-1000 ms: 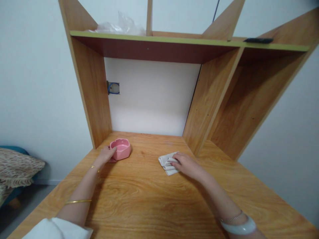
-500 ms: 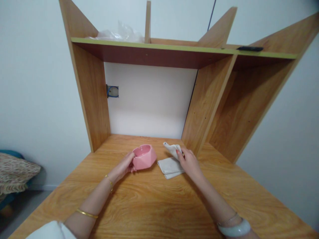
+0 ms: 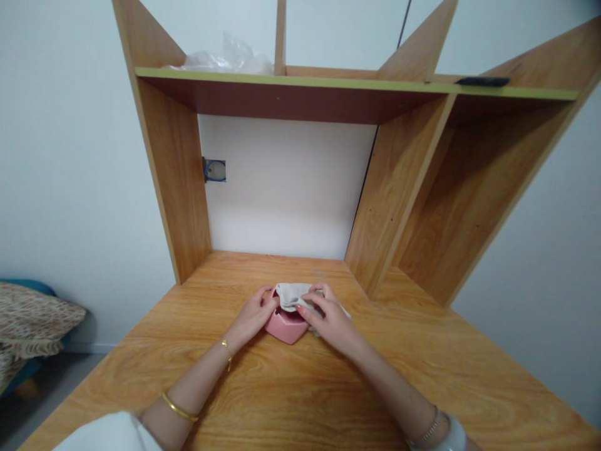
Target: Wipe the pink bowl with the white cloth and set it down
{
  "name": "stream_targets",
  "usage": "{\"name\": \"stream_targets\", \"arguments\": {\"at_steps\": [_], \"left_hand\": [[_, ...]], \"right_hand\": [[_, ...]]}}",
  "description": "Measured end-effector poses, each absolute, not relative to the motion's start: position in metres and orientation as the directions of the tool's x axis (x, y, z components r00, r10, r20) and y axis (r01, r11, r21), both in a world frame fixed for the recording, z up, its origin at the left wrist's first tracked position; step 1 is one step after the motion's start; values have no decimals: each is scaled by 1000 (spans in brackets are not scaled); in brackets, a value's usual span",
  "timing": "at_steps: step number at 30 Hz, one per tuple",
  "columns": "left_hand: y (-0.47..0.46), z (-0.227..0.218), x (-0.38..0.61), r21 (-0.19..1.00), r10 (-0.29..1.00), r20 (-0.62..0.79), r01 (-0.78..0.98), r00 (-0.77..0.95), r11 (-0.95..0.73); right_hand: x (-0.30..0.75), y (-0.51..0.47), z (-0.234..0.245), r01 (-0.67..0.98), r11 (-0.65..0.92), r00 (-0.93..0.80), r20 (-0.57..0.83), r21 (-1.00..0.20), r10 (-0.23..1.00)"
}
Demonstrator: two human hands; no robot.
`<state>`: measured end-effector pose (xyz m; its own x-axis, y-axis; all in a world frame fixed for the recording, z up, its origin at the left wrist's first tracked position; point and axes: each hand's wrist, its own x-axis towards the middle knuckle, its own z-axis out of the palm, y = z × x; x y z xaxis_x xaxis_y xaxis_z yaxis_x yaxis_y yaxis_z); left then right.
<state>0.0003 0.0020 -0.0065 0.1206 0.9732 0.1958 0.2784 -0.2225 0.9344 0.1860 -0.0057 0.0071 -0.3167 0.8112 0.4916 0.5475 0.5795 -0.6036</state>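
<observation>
A pink faceted ashtray [image 3: 287, 329] with a notched rim is on or just above the desk, its front tipped toward me. My left hand [image 3: 256, 313] is closed on its left side, fingertips at the rim. My right hand [image 3: 328, 316] pinches a folded light-grey cloth [image 3: 292, 293] that lies across the ashtray's opening and hides much of its inside. Behind my right hand a bit more grey cloth shows; most of it is hidden.
The wooden desk [image 3: 291, 394] has a hutch with side panels and a shelf [image 3: 282, 76] above. On that shelf are a clear plastic bag [image 3: 225, 59] and a dark flat object [image 3: 482, 81]. An uncovered wall socket box [image 3: 215, 170] is at the back left. Patterned fabric [image 3: 37, 319] lies at far left.
My right hand has brought the cloth leftward onto the ashtray. The ashtray has moved slightly right and toward me, and has turned in my left hand.
</observation>
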Motion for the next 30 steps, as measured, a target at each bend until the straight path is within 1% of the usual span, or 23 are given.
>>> {"name": "stream_targets", "arguments": {"at_steps": [3, 6, 8, 10, 12, 15, 19, 21, 23, 25, 26, 28, 30], "left_hand": [[0, -3, 2, 884, 951, 287, 351, 117, -310], [-4, 0, 5, 801, 906, 401, 429, 134, -418], [-7, 3, 7, 737, 873, 458, 477, 169, -479], [-12, 6, 10, 682, 848, 486, 514, 213, -520], [-16, 9, 12, 643, 836, 488, 543, 252, -539], [-21, 13, 15, 613, 830, 480, 568, 284, -549], [-21, 11, 14, 621, 824, 488, 548, 289, -560], [-19, 7, 12, 657, 839, 487, 532, 242, -535], [-16, 4, 11, 721, 874, 457, 506, 167, -473], [-15, 0, 12, 782, 899, 419, 453, 126, -428], [-15, -1, 13, 802, 903, 408, 420, 133, -424], [-17, -2, 17, 825, 896, 405, 349, 182, -444], [-21, -3, 22, 839, 881, 413, 280, 231, -467]], "right_hand": [[184, -1, 0, 540, 532, -268, 467, -652, 843], [184, 8, -11, 552, 461, -116, 483, -695, 868], [184, 14, -19, 539, 405, -26, 466, -739, 885], [186, 18, -25, 502, 358, -28, 399, -787, 917], [187, 20, -27, 475, 320, -83, 320, -820, 944], [190, 21, -27, 518, 281, -117, 258, -808, 959], [190, 19, -27, 619, 317, -105, 324, -718, 940], [189, 18, -28, 623, 322, -88, 345, -713, 935], [189, 19, -30, 599, 309, -51, 350, -739, 935], [190, 22, -32, 546, 290, 10, 352, -786, 936], [191, 23, -32, 505, 288, 39, 355, -813, 934], [191, 26, -33, 396, 311, 71, 366, -864, 928], [190, 27, -31, 282, 337, 67, 369, -898, 927]]}}
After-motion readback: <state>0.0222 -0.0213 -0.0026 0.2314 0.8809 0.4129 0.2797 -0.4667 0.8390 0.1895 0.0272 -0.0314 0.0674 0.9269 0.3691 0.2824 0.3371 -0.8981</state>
